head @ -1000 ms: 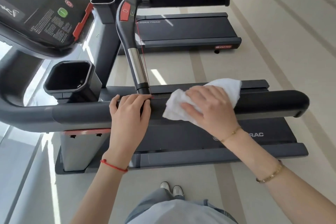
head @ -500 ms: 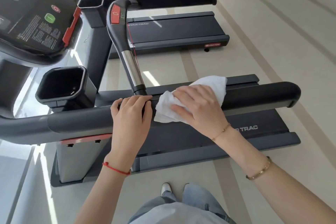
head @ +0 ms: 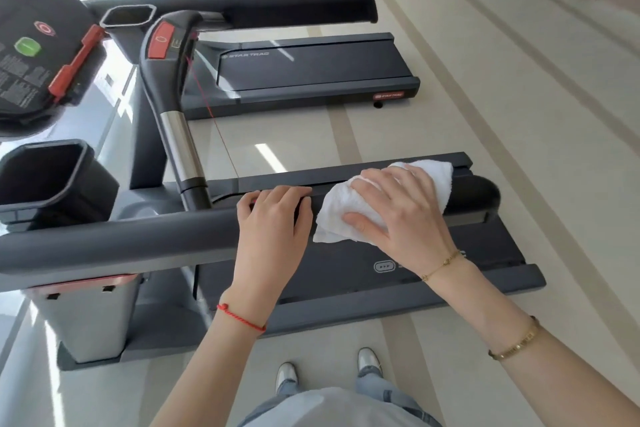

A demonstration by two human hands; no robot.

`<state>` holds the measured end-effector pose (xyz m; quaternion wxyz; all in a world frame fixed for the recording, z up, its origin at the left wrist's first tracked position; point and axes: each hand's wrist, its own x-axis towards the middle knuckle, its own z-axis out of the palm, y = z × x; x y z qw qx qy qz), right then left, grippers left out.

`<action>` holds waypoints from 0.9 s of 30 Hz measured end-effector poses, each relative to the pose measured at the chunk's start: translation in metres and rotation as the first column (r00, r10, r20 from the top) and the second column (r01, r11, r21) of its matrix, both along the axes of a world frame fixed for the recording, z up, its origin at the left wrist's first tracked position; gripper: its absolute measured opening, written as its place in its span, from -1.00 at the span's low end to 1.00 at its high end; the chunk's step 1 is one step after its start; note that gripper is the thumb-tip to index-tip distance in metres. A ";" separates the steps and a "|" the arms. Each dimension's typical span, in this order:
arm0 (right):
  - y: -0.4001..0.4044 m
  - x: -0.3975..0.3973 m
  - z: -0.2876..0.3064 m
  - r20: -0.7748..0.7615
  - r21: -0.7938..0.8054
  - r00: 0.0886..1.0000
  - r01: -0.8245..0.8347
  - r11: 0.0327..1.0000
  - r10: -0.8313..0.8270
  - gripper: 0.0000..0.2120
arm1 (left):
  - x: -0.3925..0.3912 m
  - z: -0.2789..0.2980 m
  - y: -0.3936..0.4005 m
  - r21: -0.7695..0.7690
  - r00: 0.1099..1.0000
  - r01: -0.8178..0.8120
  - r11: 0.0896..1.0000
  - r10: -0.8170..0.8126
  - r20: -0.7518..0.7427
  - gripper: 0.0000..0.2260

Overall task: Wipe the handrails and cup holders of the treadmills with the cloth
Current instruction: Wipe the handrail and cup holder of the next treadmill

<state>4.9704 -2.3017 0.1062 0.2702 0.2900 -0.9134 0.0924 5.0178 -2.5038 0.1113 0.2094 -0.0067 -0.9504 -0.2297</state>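
The right hand (head: 405, 215) lies on a white crumpled terry cloth (head: 349, 215) and presses it on the long dark grey padded handrail (head: 121, 239) of the near treadmill, close to the free right end of this rail. Its fingers are spread and bend over the cloth, with the thumb on the near side of it. The left hand (head: 273, 222) is just beside the cloth, on the left of it, and grips the same handrail with curled fingers over the top. Between the 2 hands only a narrow piece of rail is seen.

At the left end of the handrail stands a black square plastic cup holder (head: 45, 177), well apart from both hands. A curved grey bar with a silver metal section (head: 180, 146) rises from the rail near the left hand. Beyond it stands a second dark treadmill (head: 311, 69) on the pale beige floor (head: 519, 114).
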 end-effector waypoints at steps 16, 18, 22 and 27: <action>0.119 -0.047 -0.002 0.118 -0.161 0.972 -0.186 0.969 0.206 -0.66 | -0.029 -0.004 0.118 -0.021 0.985 -0.168 0.985 0.168 -0.035 -0.76; 0.126 -0.047 -0.002 0.155 -0.176 0.958 -0.215 0.961 0.243 -0.66 | -0.030 -0.004 0.124 -0.019 0.983 -0.183 0.983 0.182 -0.027 -0.76; 0.143 -0.047 -0.005 0.225 -0.300 0.936 -0.198 0.933 0.271 -0.68 | -0.030 -0.002 0.130 -0.015 0.982 -0.190 0.982 0.190 -0.014 -0.75; 0.137 -0.046 -0.004 0.229 -0.305 0.948 -0.147 0.941 0.222 -0.73 | -0.029 -0.001 0.130 -0.023 0.982 -0.189 0.982 0.189 -0.003 -0.75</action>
